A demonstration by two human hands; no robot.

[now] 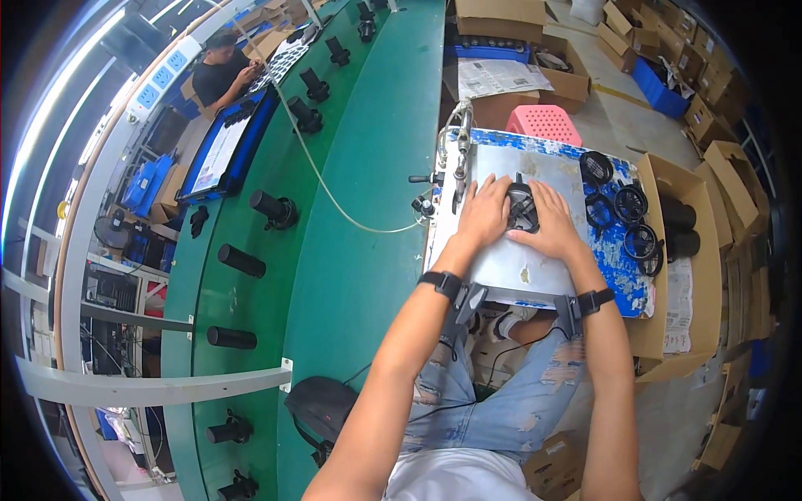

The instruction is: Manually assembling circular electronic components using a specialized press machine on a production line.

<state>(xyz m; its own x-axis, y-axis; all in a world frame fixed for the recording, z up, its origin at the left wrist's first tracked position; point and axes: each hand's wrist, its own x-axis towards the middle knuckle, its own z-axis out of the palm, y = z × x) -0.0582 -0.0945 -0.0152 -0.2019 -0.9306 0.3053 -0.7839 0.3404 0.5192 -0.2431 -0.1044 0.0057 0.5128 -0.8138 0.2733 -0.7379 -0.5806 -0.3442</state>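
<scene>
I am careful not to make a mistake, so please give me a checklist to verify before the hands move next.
1. Black, round, spoked part lies on the flat silver metal plate: ok.
2. Bare left hand and bare right hand are on opposite sides of the part: ok.
3. Firm grip on the part: cannot tell.
4. Plate surface unmarked: not ok, a discoloured patch shows near its lower edge.
5. Other black, round, open parts on the worn blue-and-white board are apart from both hands: ok.
6. Underside of the spoked part: cannot tell, hidden.
</scene>
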